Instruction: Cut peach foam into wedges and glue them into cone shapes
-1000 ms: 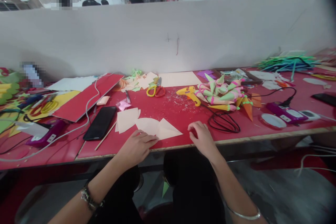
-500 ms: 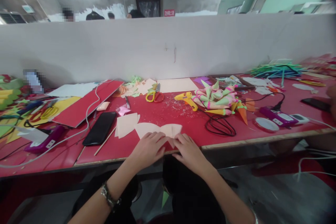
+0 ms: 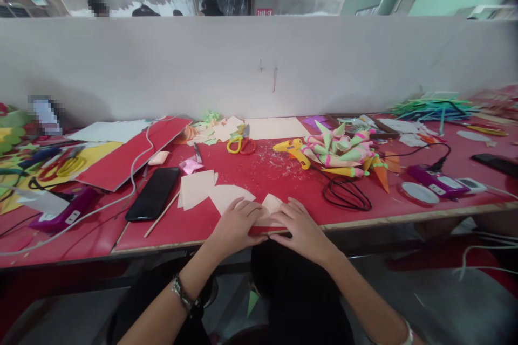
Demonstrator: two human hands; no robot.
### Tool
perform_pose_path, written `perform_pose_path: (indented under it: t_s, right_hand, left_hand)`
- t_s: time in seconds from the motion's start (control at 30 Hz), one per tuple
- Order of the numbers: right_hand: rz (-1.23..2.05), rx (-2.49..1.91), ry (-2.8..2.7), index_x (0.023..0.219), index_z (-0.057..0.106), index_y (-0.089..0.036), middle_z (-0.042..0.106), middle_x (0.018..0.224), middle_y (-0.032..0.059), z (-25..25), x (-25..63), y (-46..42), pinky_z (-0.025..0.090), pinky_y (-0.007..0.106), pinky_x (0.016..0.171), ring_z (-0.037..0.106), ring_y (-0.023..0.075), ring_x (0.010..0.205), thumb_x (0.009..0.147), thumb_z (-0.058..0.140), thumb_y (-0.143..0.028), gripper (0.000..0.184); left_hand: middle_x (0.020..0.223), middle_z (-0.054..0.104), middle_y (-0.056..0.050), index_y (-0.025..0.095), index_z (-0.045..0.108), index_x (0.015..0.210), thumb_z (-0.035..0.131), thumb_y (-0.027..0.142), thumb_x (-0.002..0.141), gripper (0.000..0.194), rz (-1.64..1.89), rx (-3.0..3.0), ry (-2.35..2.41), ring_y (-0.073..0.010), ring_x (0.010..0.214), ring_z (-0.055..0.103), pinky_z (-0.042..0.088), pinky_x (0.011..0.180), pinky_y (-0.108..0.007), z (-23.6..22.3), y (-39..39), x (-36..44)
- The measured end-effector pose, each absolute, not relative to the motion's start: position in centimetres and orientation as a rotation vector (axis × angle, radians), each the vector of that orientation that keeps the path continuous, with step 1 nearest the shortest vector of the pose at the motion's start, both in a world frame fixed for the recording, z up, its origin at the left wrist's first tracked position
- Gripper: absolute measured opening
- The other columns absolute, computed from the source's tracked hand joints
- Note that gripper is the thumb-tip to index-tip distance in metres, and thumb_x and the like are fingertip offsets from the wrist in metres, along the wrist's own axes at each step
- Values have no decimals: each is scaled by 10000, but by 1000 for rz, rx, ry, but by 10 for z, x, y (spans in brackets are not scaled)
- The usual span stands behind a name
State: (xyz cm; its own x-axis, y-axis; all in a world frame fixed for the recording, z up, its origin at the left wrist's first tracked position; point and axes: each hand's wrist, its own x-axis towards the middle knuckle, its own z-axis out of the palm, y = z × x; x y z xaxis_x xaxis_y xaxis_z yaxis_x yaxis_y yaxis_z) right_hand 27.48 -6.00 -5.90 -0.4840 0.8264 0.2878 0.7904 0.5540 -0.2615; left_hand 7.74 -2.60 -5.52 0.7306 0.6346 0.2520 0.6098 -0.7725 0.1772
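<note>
At the table's front edge a cream paper piece (image 3: 272, 203) is pinched between my two hands. My left hand (image 3: 238, 225) has its fingers bent over the paper's left side, and my right hand (image 3: 300, 227) grips the right side. The paper's lower part is hidden by my fingers. Left of it, partly behind my left hand, lies a fan-shaped cream paper (image 3: 229, 197). A small stack of cream squares (image 3: 196, 188) sits farther left, with a thin wooden stick (image 3: 161, 216) alongside.
A black phone (image 3: 154, 194) lies at left. Yellow-and-red scissors (image 3: 242, 144) and a yellow glue gun (image 3: 293, 150) are behind my hands. A pile of paper cones (image 3: 340, 145), a looped black cord (image 3: 347, 194) and a purple power strip (image 3: 437, 181) occupy the right.
The held paper's right part, lying spread out before, is now folded up into a peaked shape between my hands. My right hand has shifted slightly right and up.
</note>
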Motion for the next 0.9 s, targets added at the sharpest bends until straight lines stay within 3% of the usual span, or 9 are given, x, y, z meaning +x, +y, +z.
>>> perform_pose_path:
  t_s: [0.13, 0.27, 0.47, 0.63, 0.9]
  right_hand:
    - [185, -1260, -2393, 1066, 569, -213, 556, 1113, 82, -61, 279, -57, 353, 408, 940, 475, 225, 1045, 755, 578, -328, 332]
    - [299, -1178, -2436, 1027, 609, -240, 595, 1043, 64, -57, 283, -55, 422, 352, 833, 514, 191, 948, 804, 525, -286, 243]
    - [298, -1118, -2438, 944, 653, -238, 631, 950, 43, -50, 281, -48, 401, 342, 823, 537, 163, 868, 839, 453, -201, 229]
    - [458, -1095, -2436, 871, 675, -240, 642, 890, 31, -47, 283, -36, 417, 297, 768, 548, 151, 832, 849, 464, -300, 220]
    - [569, -1146, -2310, 696, 638, -204, 627, 787, 21, -49, 280, -26, 422, 265, 721, 550, 145, 777, 815, 514, -304, 199]
  left_hand:
    - [1062, 599, -9, 207, 530, 1057, 584, 413, 736, 385, 520, 2850, 1009, -165, 1025, 502, 242, 1003, -366, -57, -26, 77]
    - [926, 619, -18, 196, 570, 980, 555, 405, 768, 298, 547, 2881, 1063, -170, 911, 533, 333, 885, -344, -58, -32, 79]
    - [823, 601, -5, 225, 586, 936, 528, 376, 801, 211, 512, 2866, 1173, -166, 796, 543, 334, 763, -328, -59, -42, 84]
    - [761, 610, 11, 235, 617, 875, 496, 300, 835, 143, 514, 2814, 1257, -146, 748, 546, 314, 714, -315, -56, -42, 85]
    - [704, 623, 20, 220, 626, 720, 461, 309, 851, 229, 617, 2668, 1393, -142, 705, 540, 315, 708, -317, -58, -42, 85]
